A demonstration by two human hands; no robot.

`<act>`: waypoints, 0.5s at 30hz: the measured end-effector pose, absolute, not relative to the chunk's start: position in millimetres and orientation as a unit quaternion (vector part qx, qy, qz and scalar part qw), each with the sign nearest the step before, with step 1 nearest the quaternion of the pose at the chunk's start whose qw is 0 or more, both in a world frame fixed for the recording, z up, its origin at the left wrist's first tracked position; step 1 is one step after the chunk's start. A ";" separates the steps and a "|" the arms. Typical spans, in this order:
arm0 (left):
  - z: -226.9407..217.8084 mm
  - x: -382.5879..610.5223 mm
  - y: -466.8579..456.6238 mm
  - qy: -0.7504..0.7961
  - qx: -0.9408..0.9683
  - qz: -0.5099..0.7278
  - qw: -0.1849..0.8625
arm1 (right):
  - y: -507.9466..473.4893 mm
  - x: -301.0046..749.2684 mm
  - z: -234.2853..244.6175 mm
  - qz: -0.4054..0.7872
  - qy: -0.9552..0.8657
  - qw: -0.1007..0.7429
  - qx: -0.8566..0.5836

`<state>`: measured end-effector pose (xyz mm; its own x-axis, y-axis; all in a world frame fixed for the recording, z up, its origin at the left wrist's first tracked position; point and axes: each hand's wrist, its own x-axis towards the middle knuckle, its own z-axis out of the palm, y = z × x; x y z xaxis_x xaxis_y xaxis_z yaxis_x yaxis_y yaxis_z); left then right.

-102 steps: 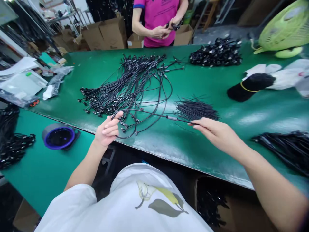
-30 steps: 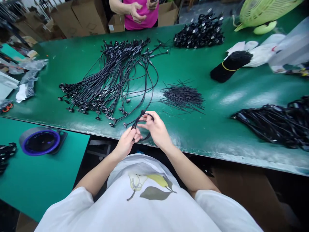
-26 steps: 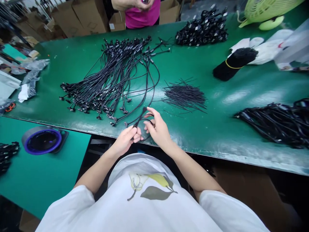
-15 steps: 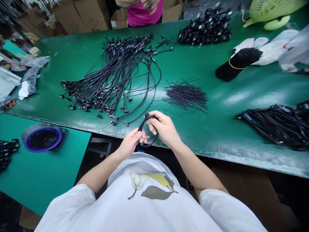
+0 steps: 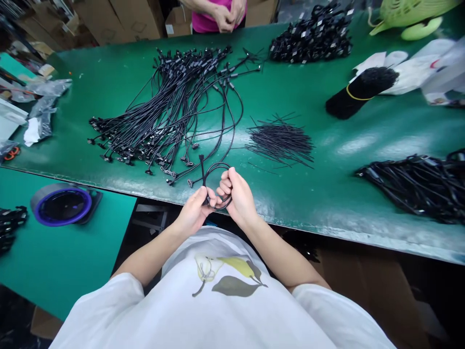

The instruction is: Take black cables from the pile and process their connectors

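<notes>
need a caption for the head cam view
Left hand and right hand hold a looped black cable over a green workbench beside similar cables

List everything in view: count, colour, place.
Bench mat: one, green, ahead.
Cable spread: one, black, mat's left.
Short wires: one pile, black, mat's centre.
Wire bundle: one, black, yellow band, mat's right.
Tagged cable heap: one, black, mat's far edge.
Cable heap: one, black, mat's right edge.
Tape roll: one, grey and blue, lower left.
Fan: one, light green, top right.
Co-worker: one, pink shirt, beyond the mat.
Looped cable: one, black, in both hands.
Left hand: one, pinching the cable.
Right hand: one, around it.
</notes>
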<state>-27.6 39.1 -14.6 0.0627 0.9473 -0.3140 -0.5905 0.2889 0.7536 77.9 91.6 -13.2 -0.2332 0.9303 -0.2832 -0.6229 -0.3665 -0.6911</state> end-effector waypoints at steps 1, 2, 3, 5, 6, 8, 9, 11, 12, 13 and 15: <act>-14.6 -27.5 39.9 0.408 0.221 0.566 0.681 | 90.2 76.4 -14.3 0.754 -0.223 0.519 -0.335; -14.6 -27.2 40.5 0.413 0.225 0.575 0.669 | 88.6 74.7 -15.7 0.751 -0.219 0.526 -0.333; -14.6 -26.7 40.8 0.418 0.233 0.578 0.662 | 87.1 72.9 -17.0 0.745 -0.212 0.536 -0.336; -14.8 -25.7 40.2 0.425 0.264 0.562 0.658 | 85.5 70.6 -19.3 0.732 -0.199 0.548 -0.352; -14.9 -25.8 39.3 0.432 0.287 0.546 0.657 | 85.4 70.5 -19.9 0.729 -0.204 0.545 -0.360; -15.3 -28.6 37.3 0.460 0.342 0.510 0.641 | 86.1 72.8 -19.2 0.727 -0.246 0.528 -0.363; -15.6 -31.3 36.5 0.479 0.370 0.492 0.626 | 86.3 75.2 -17.6 0.726 -0.275 0.519 -0.357; -16.1 -37.9 35.6 0.511 0.413 0.457 0.600 | 85.4 81.2 -11.7 0.716 -0.327 0.514 -0.341; -16.3 -41.0 35.3 0.518 0.429 0.442 0.593 | 84.2 84.3 -7.8 0.710 -0.345 0.516 -0.334; -16.3 -43.2 35.1 0.521 0.446 0.428 0.589 | 82.6 87.1 -3.7 0.708 -0.358 0.513 -0.327; -16.4 -44.3 34.5 0.518 0.487 0.399 0.579 | 79.1 91.0 3.7 0.718 -0.366 0.499 -0.318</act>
